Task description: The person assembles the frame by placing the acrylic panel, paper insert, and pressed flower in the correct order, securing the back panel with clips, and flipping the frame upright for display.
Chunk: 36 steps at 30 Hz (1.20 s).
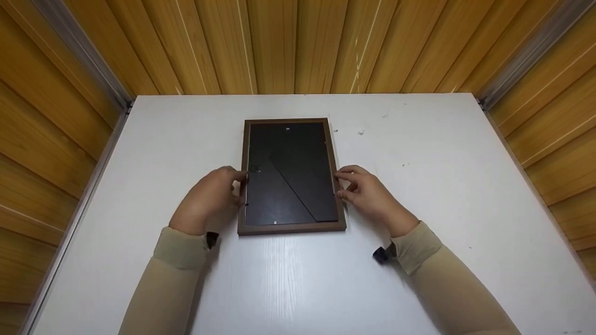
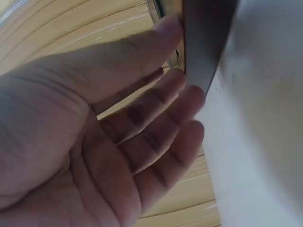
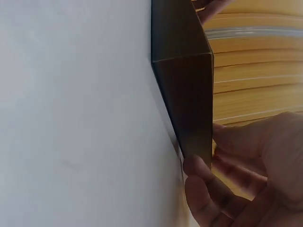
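A picture frame (image 1: 292,229) with a brown border lies back side up on the white table, its black backing board (image 1: 279,195) and folded stand flap (image 1: 305,172) facing me. My left hand (image 1: 210,193) holds the left side, thumb on the upper edge and fingertips against the side wall, as the left wrist view shows. On the opposite side my right hand (image 1: 372,195) pinches the border between thumb and fingers. The right wrist view shows a corner of the frame (image 3: 184,94) and those fingertips (image 3: 196,165) low on its side. Whether the frame is slightly raised I cannot tell.
The white table (image 1: 288,288) has small marks or chips (image 1: 361,132) on its surface right of the frame. Wood-look panel walls (image 1: 274,46) stand behind and on both sides, with grey metal rails (image 1: 84,51) at the corners. Black devices (image 1: 381,256) are on both wrists.
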Tool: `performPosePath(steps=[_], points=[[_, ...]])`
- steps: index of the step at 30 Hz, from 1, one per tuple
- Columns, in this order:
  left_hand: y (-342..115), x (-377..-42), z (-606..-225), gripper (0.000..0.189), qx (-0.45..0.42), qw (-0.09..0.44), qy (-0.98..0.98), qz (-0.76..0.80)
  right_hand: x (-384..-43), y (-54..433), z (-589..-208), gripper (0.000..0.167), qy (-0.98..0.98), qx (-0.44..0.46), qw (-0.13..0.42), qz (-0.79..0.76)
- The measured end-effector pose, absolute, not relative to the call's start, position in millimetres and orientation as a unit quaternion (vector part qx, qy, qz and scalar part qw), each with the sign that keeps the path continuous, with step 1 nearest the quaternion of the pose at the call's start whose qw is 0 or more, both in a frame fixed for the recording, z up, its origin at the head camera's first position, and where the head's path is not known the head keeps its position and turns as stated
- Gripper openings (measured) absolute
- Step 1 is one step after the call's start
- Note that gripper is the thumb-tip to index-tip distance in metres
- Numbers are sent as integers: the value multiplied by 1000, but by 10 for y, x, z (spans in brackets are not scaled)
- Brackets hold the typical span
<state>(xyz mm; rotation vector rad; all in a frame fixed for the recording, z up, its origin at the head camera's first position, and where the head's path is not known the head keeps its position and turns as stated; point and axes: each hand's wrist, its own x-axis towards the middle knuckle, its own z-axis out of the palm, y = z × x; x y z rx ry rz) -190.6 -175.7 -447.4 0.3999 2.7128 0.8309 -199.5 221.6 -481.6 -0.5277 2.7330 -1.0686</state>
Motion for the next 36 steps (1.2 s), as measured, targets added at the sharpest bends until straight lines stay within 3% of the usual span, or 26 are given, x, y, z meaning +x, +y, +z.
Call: performPosePath(steps=[3, 8, 20, 27, 36], points=[[-1832, -2026, -4501, 69, 144, 154, 925, 316, -2018, 2238, -4810, 59, 913, -165, 106, -358], [-1885, -2329, -4525, 56, 125, 153, 926, 321, -2038, 2290, -4776, 60, 917, -165, 125, -341], [-1771, -3091, -4604, 33, 88, 65, 945, 309, -2033, 2358, -4786, 60, 916, -178, 131, -334], [-1783, -3236, -4691, 21, 101, 31, 951, 289, -2030, 2371, -4802, 60, 916, -183, 139, -329], [-1773, -3290, -4693, 20, 107, 9, 952, 286, -2038, 2373, -4793, 60, 917, -185, 135, -327]])
